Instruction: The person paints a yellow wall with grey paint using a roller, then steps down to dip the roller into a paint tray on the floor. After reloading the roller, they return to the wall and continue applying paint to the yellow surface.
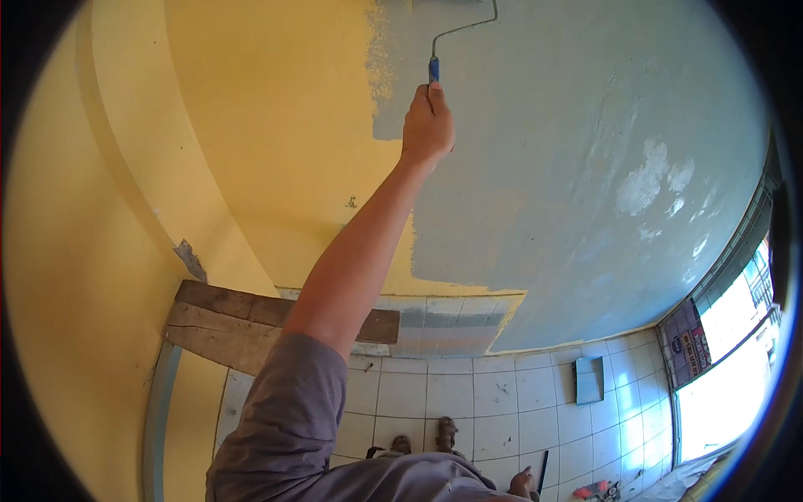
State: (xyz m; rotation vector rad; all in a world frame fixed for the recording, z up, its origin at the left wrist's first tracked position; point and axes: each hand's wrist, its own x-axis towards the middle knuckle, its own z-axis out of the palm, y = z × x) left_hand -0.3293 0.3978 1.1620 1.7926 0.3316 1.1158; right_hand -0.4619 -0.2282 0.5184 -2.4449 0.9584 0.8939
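Note:
My left hand (429,125) is raised high against the wall, wrapped round the blue handle of a paint roller (434,69). The roller's bent wire frame runs up to the top edge, where its head is only partly visible. Grey paint (502,167) covers the wall on the right, meeting yellow paint (276,109) in a ragged edge near my forearm. Low at the bottom right, my right hand (522,483) hangs with its fingers curled. A thin dark stick (544,470) shows close beside it; whether the hand holds it is unclear.
A blue-grey paint tray (589,381) lies on the white tiled floor (493,393) near the wall. A brown-topped ledge (222,330) juts out at the left. Red and dark items (592,489) lie at bottom right, near a bright barred opening (728,393). My feet are below.

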